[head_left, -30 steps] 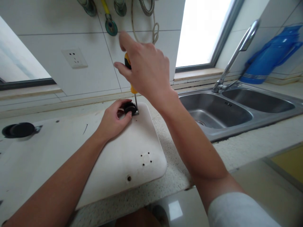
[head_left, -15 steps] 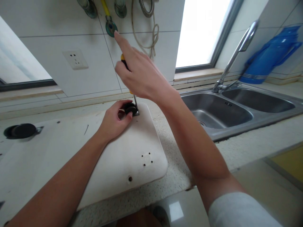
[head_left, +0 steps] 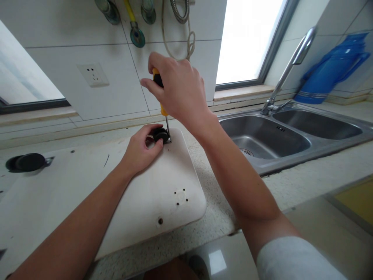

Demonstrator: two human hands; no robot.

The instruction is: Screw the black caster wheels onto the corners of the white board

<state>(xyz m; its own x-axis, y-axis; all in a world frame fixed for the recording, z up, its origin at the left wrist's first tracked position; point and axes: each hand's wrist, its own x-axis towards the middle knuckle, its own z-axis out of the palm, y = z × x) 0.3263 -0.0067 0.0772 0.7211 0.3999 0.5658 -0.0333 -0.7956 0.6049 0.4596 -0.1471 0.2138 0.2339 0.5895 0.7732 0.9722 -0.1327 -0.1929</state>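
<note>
A white board (head_left: pixel 140 210) lies flat on the speckled counter. Near its far right corner my left hand (head_left: pixel 143 149) grips a black caster wheel (head_left: pixel 161 134) with a metal mounting plate against the board. My right hand (head_left: pixel 182 87) is wrapped round the yellow and black handle of a screwdriver (head_left: pixel 164 110), held almost upright. The shaft runs down beside the wheel to the plate; its tip is too small to make out. Another black caster (head_left: pixel 29 161) sits on the board at the left. Several screw holes (head_left: pixel 181 197) mark the near right corner.
A steel double sink (head_left: pixel 268 140) with a faucet (head_left: pixel 291 70) is set in the counter at the right. Behind it leans a blue thermos (head_left: pixel 333 70). Pipe fittings (head_left: pixel 136 35) and a socket (head_left: pixel 92 74) are on the tiled wall ahead.
My right hand's index finger, stretched out before, has curled in over the screwdriver handle, and the hand has turned. My left hand and the caster have stayed in place.
</note>
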